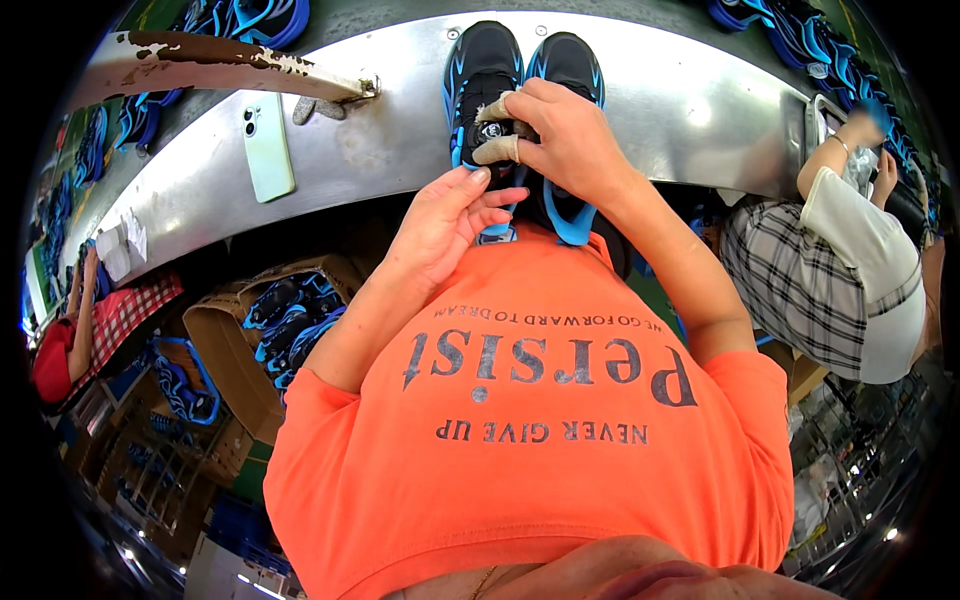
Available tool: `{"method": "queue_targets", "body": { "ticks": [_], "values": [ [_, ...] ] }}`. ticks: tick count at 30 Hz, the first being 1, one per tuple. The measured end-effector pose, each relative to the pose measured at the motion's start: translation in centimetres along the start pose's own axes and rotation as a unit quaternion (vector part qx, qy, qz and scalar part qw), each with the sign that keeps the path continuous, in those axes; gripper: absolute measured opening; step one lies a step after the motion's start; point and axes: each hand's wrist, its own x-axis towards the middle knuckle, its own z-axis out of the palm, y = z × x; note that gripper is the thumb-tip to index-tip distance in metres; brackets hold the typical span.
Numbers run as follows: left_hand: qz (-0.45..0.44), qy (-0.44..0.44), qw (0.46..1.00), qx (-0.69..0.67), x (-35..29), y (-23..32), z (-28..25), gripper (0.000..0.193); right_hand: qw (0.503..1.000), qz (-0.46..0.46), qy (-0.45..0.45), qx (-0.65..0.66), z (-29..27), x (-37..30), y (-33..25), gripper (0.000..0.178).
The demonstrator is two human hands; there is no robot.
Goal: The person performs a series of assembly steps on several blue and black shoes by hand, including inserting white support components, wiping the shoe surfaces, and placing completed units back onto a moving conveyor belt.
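Note:
A pair of black sneakers with blue trim stands on the curved metal bench, toes pointing away from me. The left sneaker (pixel 482 65) has a round lacing dial (pixel 491 131) on its tongue. Cream finger covers sit on the thumb and forefinger of my right hand (pixel 570 140), which close on either side of that dial. My left hand (pixel 445 222) grips loosely at the same sneaker's collar, thumb above and other fingers curled below. Beside it, the right sneaker (pixel 568 62) is partly covered by my right hand and wrist.
A pale green phone (pixel 266 150) and grey finger covers (pixel 320 109) lie on the metal bench (pixel 690 90). A chipped metal bar (pixel 215 68) crosses at left. Below stands a cardboard box (pixel 222 345) of sneakers. Co-workers (pixel 840 260) sit at both sides; more shoes line the far belt.

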Motion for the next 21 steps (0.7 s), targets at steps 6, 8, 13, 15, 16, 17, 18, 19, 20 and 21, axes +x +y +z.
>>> {"method": "queue_targets", "body": {
  "ticks": [6, 8, 13, 15, 16, 17, 18, 19, 20, 21],
  "values": [
    [-0.008, 0.004, 1.0, 0.014, 0.1, -0.3, -0.5, 0.022, 0.991, -0.092, 0.009, 0.099, 0.2, 0.3, 0.9, 0.031],
    [-0.009, 0.003, 1.0, 0.013, 0.1, -0.3, -0.7, 0.022, 0.998, -0.036, 0.029, 0.045, 1.3, 0.1, 0.1, 0.031],
    [0.005, -0.013, 1.0, 0.012, 0.0, -0.4, -0.9, 0.023, 0.997, -0.048, 0.056, 0.03, 1.5, -0.3, -0.2, 0.029],
    [0.01, -0.01, 1.0, 0.025, -0.1, -0.5, -1.0, 0.026, 0.995, -0.068, 0.041, 0.065, 1.9, -0.2, 0.3, 0.026],
    [0.012, -0.008, 0.999, 0.031, -0.2, -0.6, -1.0, 0.027, 0.993, -0.078, 0.032, 0.082, 2.0, -0.2, 0.3, 0.024],
    [0.022, -0.002, 0.999, 0.044, -0.3, -0.7, -0.8, 0.028, 0.997, -0.043, 0.04, 0.054, 2.1, -0.3, -0.5, 0.024],
    [0.033, 0.005, 0.998, 0.058, -0.5, -0.8, -0.4, 0.028, 0.997, -0.025, 0.049, 0.046, 2.2, -0.7, -0.7, 0.024],
    [0.044, 0.011, 0.996, 0.073, -0.8, -0.7, 0.0, 0.029, 0.998, -0.008, 0.059, 0.037, 2.4, -0.8, -0.8, 0.023],
    [0.126, -0.013, 0.951, 0.282, -1.2, -0.8, 0.3, 0.029, 0.997, 0.009, 0.069, 0.029, 2.4, -0.9, -0.8, 0.023],
    [0.201, -0.037, 0.856, 0.475, -1.8, -0.9, 0.6, 0.029, 0.997, 0.021, 0.064, 0.045, 2.2, -1.0, -0.6, 0.022]
  ]
}}
